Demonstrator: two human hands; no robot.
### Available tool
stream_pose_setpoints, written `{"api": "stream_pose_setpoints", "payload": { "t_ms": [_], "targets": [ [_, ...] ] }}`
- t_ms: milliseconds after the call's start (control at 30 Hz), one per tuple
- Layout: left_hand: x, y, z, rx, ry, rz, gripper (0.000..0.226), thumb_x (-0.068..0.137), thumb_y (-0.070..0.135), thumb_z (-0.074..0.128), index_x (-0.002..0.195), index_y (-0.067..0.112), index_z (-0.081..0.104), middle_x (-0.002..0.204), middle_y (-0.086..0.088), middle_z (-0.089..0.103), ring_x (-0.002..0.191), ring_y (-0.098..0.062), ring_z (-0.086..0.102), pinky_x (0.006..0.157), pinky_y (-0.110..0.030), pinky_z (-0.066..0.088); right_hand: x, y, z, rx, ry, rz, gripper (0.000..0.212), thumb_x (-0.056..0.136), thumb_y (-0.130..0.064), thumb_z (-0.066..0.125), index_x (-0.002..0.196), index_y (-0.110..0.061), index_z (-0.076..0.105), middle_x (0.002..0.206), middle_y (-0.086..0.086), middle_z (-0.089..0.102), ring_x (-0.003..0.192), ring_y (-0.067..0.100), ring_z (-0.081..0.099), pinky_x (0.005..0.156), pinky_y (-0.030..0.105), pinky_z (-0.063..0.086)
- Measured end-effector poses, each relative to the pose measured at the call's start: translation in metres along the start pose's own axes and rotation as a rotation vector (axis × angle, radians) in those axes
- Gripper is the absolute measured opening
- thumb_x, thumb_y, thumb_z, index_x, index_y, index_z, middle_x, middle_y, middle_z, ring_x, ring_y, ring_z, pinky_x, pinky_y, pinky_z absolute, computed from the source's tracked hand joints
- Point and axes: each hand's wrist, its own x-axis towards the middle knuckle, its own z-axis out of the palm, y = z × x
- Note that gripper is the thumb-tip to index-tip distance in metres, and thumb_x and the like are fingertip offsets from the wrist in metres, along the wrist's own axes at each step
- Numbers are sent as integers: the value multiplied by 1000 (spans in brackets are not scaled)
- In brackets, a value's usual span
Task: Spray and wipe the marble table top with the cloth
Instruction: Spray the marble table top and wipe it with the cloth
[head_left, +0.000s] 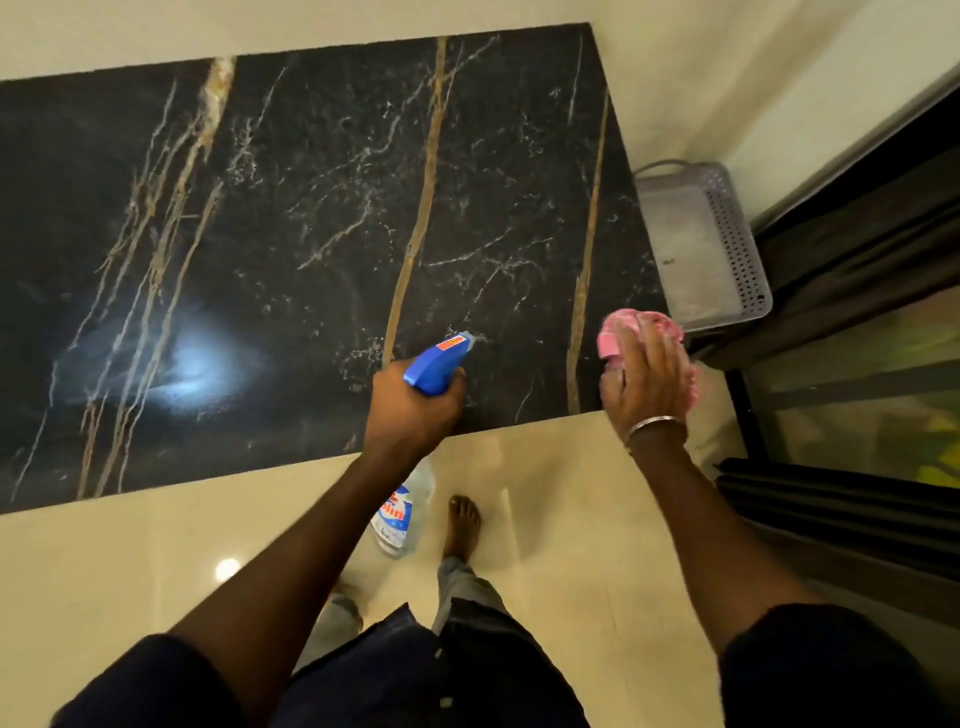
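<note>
A black marble table top (291, 249) with gold and white veins fills the upper left of the head view. My left hand (410, 410) grips a spray bottle by its blue trigger head (436, 364), nozzle pointing over the marble near the front edge. The bottle's clear body (402, 514) hangs below the table edge. My right hand (644, 384) holds a bunched pink cloth (618, 338) at the table's right front corner. Fine droplets speckle the marble ahead of the nozzle.
A grey perforated plastic basket (737, 244) stands on the floor beside the table's right edge. Dark curtains and a glass door (857, 332) run along the right. My bare foot (462, 525) rests on the glossy cream floor tiles (130, 571).
</note>
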Motion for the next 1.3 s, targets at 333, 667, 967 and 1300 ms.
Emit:
{"api": "stream_pose_setpoints", "payload": {
  "t_ms": [333, 667, 967, 1300],
  "targets": [
    [21, 19, 0, -48, -31, 35, 13, 87, 20, 67, 81, 12, 59, 59, 2, 52, 47, 0, 51, 47, -9, 41, 16, -2, -8, 41, 31, 309, 58, 86, -23, 39, 143, -13, 40, 152, 18, 35, 139, 43, 30, 114, 57, 26],
    [41, -20, -89, -44, 51, -39, 15, 84, 18, 68, 74, 12, 58, 56, 2, 50, 46, -4, 48, 48, -13, 41, 49, -169, 16, 38, -106, 36, 58, 87, -27, 44, 145, -17, 40, 155, 14, 33, 138, 42, 32, 116, 56, 21],
    [71, -67, -216, -52, 197, -150, 13, 83, 23, 68, 77, 18, 58, 62, -2, 55, 53, -10, 50, 52, -20, 44, 32, -403, 45, 58, -316, -307, 66, 81, -33, 32, 144, -16, 43, 154, 14, 36, 141, 39, 32, 116, 55, 21],
    [114, -116, -346, -5, 327, -199, 18, 82, 21, 71, 81, 22, 53, 62, 8, 50, 54, -7, 50, 53, -15, 39, 33, -596, 53, 188, -547, -475, 53, 104, -29, 35, 153, -16, 20, 160, 6, 21, 149, 21, 9, 119, 36, -8]
  ]
}}
